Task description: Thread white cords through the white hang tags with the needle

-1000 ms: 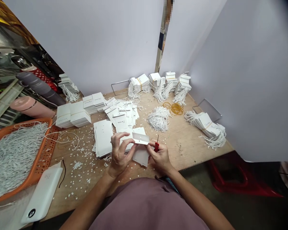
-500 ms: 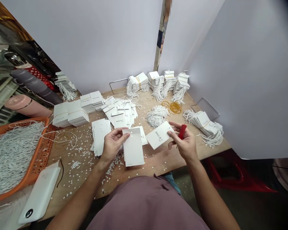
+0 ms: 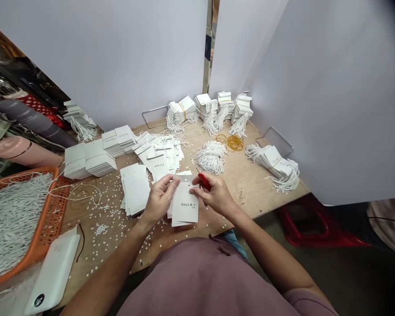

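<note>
My left hand (image 3: pixel 160 196) pinches the top left edge of white paper hang tags, mostly hidden under the front one. My right hand (image 3: pixel 217 194) holds the top right of the front hang tag (image 3: pixel 186 211), printed SHUI.B.Y, which lies over the others. A red-handled tool (image 3: pixel 204 181) with a thin metal tip is also gripped in that hand; its exact kind is not clear. Just beyond the hands lies a bundle of white strings (image 3: pixel 212 157). Left of my left hand is a stack of blank-faced tags (image 3: pixel 134 186), with a loose heap of tags (image 3: pixel 161 153) behind.
An orange basket (image 3: pixel 42 228) full of white strings and a white power bank (image 3: pixel 54 274) are at left. Banded tag bundles (image 3: pixel 242 107) line the back. Yellow rubber bands (image 3: pixel 234 143) lie near metal bookends (image 3: pixel 276 140). White paper dots are scattered across the wooden table (image 3: pixel 260 184).
My right hand has moved left, bringing the printed tag from apart onto the tags in my left hand. The tag has turned upright. The whole view has shifted slightly.
</note>
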Available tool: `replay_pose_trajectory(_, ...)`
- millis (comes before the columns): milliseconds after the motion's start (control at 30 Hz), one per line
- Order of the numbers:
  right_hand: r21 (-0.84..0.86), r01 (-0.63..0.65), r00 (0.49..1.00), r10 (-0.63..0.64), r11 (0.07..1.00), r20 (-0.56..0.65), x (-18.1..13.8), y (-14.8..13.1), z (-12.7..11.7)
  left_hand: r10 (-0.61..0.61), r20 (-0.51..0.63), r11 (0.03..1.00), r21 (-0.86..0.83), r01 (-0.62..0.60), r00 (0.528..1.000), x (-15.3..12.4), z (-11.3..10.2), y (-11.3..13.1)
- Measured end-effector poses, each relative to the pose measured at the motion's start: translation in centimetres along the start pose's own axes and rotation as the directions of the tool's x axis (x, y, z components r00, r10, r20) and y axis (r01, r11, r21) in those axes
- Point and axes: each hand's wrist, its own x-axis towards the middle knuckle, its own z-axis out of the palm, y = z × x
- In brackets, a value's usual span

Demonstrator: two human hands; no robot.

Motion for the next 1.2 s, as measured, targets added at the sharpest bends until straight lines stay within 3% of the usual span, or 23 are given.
replay_pose_trajectory(233,-0.091,0.04,0.999,-0.043,0.995,-0.031,0.2,-0.4,0.7,-0.022,-0.013,0.999,-0.025,0.021,1.0,0.1,0.1,-0.5)
replay_pose_trajectory(600,-0.052,0.059,0.997,-0.061,0.997,-0.038,0.6,0.4,1.6,-0.133,0.025,0.978,-0.16,0.135,0.991,-0.3,-0.1,-0.2)
replay_pose_trajectory(700,0.079,-0.006,0.995,0.013,0.997,-0.099,0.4,0.9,1.7,-0.122,0.005,0.98,-0.16,0.121,0.993,-0.5,-0.2,-0.3)
replay_pose_trajectory(833,0.442,-0.154,0.988,0.13,0.884,0.084,0.1,1.8,1.9,-0.11,0.026,0.983,-0.149,0.112,0.994,-0.4,-0.4,-0.1)
replay_pose_trajectory(867,0.491,-0.141,0.989,0.104,0.86,0.101,0.0,2.1,2.0,-0.115,0.036,0.98,-0.162,0.119,0.993,-0.4,-0.4,-0.1)
replay_pose_trajectory(933,0.498,-0.02,1.0,0.013,0.867,0.019,-0.1,2.7,2.0,-0.147,0.073,0.956,-0.244,0.16,0.986,-0.5,-0.5,0.0)
replay_pose_trajectory(1000,0.405,0.148,0.988,-0.121,0.902,-0.091,-0.2,3.1,2.0,-0.204,0.124,0.905,-0.355,0.235,0.971,-0.7,-0.6,-0.2)
replay_pose_trajectory(1067,0.308,0.261,0.965,-0.237,0.915,-0.112,-0.3,3.4,2.0,-0.256,0.117,0.866,-0.413,0.281,0.96,-0.8,-0.4,-0.6)
replay_pose_trajectory(1133,0.287,0.247,0.969,-0.234,0.926,-0.079,-0.6,3.2,2.1,-0.271,0.024,0.883,-0.392,0.259,0.962,-1.0,0.0,-1.2)
replay_pose_trajectory(1200,0.32,0.112,0.994,-0.103,0.941,-0.045,-1.0,2.9,2.4,-0.227,-0.067,0.934,-0.297,0.197,0.972,-1.2,0.4,-1.6)
